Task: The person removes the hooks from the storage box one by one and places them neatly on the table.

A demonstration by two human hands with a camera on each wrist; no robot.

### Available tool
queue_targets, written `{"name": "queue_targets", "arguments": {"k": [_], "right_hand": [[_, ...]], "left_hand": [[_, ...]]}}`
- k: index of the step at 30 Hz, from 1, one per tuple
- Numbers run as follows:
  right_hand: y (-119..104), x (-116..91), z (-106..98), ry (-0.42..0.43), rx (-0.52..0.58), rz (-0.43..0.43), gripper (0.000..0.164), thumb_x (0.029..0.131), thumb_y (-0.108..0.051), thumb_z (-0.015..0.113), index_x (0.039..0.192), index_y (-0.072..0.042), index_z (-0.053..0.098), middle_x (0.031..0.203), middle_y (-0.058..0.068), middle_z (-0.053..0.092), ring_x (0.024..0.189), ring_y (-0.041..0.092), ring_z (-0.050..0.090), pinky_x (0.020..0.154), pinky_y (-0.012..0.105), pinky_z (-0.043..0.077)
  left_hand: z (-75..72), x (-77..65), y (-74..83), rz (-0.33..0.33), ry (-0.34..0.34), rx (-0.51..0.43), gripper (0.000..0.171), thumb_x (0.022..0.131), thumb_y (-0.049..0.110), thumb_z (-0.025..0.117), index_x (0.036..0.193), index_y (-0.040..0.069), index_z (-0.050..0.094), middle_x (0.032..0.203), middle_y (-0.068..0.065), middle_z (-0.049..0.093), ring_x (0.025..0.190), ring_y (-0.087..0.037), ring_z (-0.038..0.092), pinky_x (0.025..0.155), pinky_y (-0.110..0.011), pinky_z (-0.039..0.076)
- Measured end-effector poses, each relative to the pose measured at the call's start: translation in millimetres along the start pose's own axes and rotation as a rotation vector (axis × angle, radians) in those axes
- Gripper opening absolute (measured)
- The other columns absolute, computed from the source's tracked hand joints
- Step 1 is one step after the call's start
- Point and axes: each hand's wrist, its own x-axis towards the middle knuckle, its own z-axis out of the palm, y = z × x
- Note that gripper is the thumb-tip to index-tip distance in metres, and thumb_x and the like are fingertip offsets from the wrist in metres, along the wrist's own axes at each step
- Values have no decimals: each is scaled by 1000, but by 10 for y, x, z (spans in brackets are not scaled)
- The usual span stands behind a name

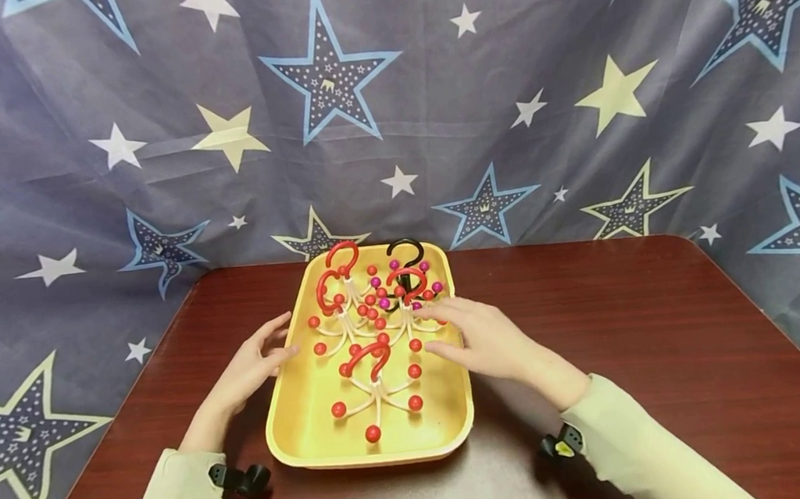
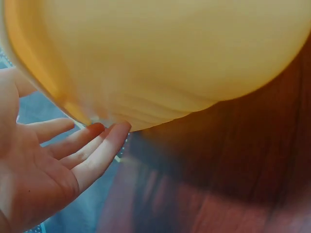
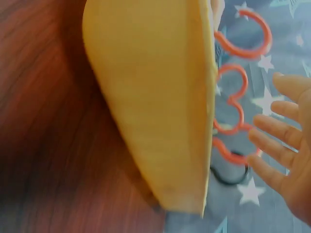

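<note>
In the head view a yellow tray (image 1: 309,437) holds several small hangers. Most have a red hook and white arms tipped with red balls, like the front hanger (image 1: 377,390). At the back right stands a black hanger (image 1: 405,279) with purple balls. My left hand (image 1: 250,367) is at the tray's left side; in the left wrist view its nearly straight fingertips (image 2: 121,130) lie right at the rim. Over the tray's right edge my right hand (image 1: 487,336) reaches toward a hanger, fingers spread. The right wrist view shows that palm (image 3: 303,160) holding nothing, apart from the tray wall.
The tray stands on a dark red-brown wooden table (image 1: 627,357). Behind the table hangs a grey-blue cloth (image 1: 414,68) with stars. Each wrist carries a black strap device, one (image 1: 242,479) at the left sleeve and another (image 1: 562,442) at the right.
</note>
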Motion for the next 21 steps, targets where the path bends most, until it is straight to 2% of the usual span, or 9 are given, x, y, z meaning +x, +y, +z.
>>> {"name": "queue_targets", "arguments": {"k": [5,11,14,17,21], "right_hand": [[-176,136,112,-97,82,-20,44,85,-38,61,124,-19,56,122,-4,58,115,11,51,97,31,40],[-320,246,234,-186,140,-30,47,87,-32,60,131,-18,50,126,-2,56,115,12,51,97,30,40],[-367,273,295,-192,143,-50,43,87,-27,60,128,-16,53,122,0,58,111,13,53,95,30,42],[-404,297,340,-169,154,-86,32,88,-23,59,119,-13,59,113,0,62,105,13,56,91,28,44],[-437,318,361,-136,212,-89,22,89,-18,57,110,-12,62,106,-1,64,99,11,58,86,25,45]], "left_hand": [[24,-25,-60,-11,-9,-51,66,88,16,58,144,10,24,130,-27,43,100,-33,57,70,-32,52],[28,-54,-113,-24,-11,-105,67,88,17,57,145,15,22,131,-27,43,101,-31,58,74,-34,52],[36,-62,-132,-30,-4,-138,66,89,17,57,145,16,23,131,-26,43,101,-29,58,74,-33,52],[46,-61,-147,-30,-2,-169,66,89,17,57,145,16,23,131,-27,43,99,-27,58,73,-32,52],[52,-62,-157,-26,-3,-198,65,89,16,57,145,15,23,131,-27,42,97,-24,60,73,-32,53]]}}
